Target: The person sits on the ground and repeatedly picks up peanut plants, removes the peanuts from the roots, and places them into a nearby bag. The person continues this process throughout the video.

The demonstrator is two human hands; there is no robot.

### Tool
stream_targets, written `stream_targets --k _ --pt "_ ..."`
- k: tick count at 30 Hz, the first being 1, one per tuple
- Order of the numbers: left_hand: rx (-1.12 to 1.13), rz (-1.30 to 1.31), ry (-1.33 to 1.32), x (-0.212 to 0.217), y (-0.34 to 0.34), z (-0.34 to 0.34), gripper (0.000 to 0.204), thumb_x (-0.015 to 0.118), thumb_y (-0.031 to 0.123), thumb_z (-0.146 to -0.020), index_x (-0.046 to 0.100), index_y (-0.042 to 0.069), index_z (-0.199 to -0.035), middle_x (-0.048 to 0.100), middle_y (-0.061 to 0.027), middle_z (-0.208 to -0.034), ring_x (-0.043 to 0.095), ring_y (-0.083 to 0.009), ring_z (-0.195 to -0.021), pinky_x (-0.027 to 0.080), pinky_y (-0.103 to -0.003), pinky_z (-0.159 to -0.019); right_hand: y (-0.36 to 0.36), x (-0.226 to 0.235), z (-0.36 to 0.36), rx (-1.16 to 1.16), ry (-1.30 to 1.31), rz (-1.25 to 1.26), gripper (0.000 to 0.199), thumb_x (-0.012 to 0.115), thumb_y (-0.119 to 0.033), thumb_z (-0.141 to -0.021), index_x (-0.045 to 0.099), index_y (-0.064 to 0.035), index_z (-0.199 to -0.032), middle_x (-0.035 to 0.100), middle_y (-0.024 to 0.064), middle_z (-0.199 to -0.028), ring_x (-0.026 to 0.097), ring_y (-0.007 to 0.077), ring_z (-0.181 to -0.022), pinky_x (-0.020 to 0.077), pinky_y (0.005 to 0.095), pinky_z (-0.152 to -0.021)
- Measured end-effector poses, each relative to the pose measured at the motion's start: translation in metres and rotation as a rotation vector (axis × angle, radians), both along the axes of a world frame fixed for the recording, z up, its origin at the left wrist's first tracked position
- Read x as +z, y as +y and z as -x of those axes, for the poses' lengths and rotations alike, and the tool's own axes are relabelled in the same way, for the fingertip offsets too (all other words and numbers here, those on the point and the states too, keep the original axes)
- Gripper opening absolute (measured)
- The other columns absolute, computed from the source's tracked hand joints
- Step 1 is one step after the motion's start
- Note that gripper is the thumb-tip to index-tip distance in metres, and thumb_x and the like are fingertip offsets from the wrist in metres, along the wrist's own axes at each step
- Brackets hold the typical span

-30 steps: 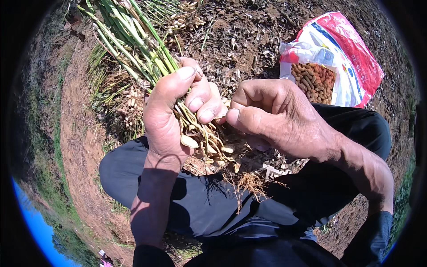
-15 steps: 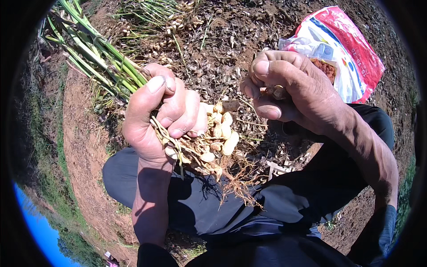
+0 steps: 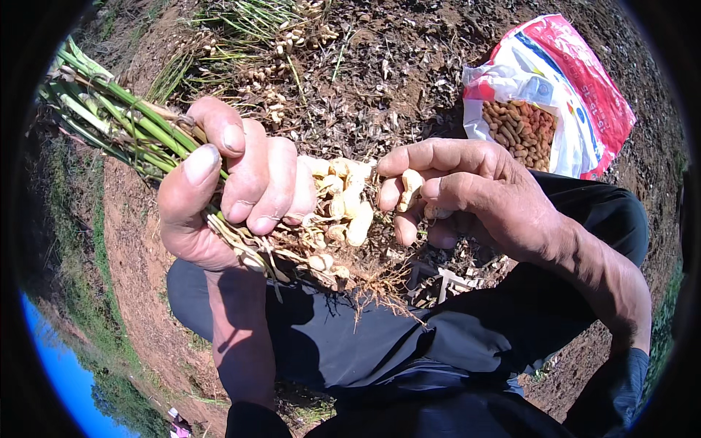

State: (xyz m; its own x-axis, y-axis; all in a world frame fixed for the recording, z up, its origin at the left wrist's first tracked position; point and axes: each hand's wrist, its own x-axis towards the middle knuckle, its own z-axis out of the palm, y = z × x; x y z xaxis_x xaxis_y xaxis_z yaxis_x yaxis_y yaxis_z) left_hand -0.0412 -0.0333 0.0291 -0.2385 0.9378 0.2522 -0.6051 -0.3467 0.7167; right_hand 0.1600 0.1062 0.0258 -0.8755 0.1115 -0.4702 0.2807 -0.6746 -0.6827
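My left hand [image 3: 234, 190] grips a bundle of green peanut plant stems [image 3: 120, 124] that runs up to the left. Pale peanut pods and thin roots [image 3: 343, 219] hang from the bundle's lower end, just right of my fingers. My right hand [image 3: 467, 197] is beside that cluster, with thumb and fingers pinching a single pale peanut pod [image 3: 411, 186]. Both hands hover over my lap in dark trousers [image 3: 409, 336].
An open red and white plastic sack [image 3: 577, 95] with several brown peanuts [image 3: 518, 131] inside lies on the soil at the upper right. More uprooted peanut plants [image 3: 270, 51] with pods lie on the dry, leaf-strewn ground ahead. Reddish bare earth runs along the left.
My left hand has tilted the stem bundle further to the left. My right hand went up toward the sack and has come back down to the pod cluster, now pinching a pod.
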Motion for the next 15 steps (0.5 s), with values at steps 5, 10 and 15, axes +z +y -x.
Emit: stream_targets --k 5,10,15 --pt "-0.008 0.044 0.008 0.005 -0.004 0.002 0.021 0.042 0.02 -0.098 0.051 0.003 -0.107 0.044 0.0021 -0.061 0.047 -0.0117 -0.054 0.046 -0.034 -0.057 -0.011 0.0 0.004 0.013 -0.02 -0.152 0.029 0.067 -0.017 -0.091 0.061 0.0026 -0.11 0.065 0.0022 -0.083 0.057 0.0042 -0.068 0.0479 0.0207 -0.059" --pt "0.031 0.082 0.026 0.002 0.0 -0.007 0.019 0.045 0.019 -0.097 0.053 0.004 -0.105 0.044 0.0015 -0.059 0.047 -0.0124 -0.053 0.047 -0.034 -0.058 -0.019 -0.002 0.005 0.037 0.022 -0.392 0.028 0.075 -0.02 -0.087 0.063 0.002 -0.1 0.059 -0.002 -0.076 0.053 0.0018 -0.067 0.0456 0.0188 -0.057" --pt "0.094 0.237 0.074 0.009 0.001 -0.023 0.015 0.053 0.02 -0.09 0.048 0.006 -0.095 0.042 0.0005 -0.057 0.044 -0.0123 -0.05 0.045 -0.033 -0.057 -0.021 -0.002 0.012 0.101 -0.064 -0.439 0.042 0.082 -0.021 -0.081 0.061 0.0003 -0.11 0.06 -0.004 -0.08 0.05 -0.0001 -0.068 0.0409 0.017 -0.058"
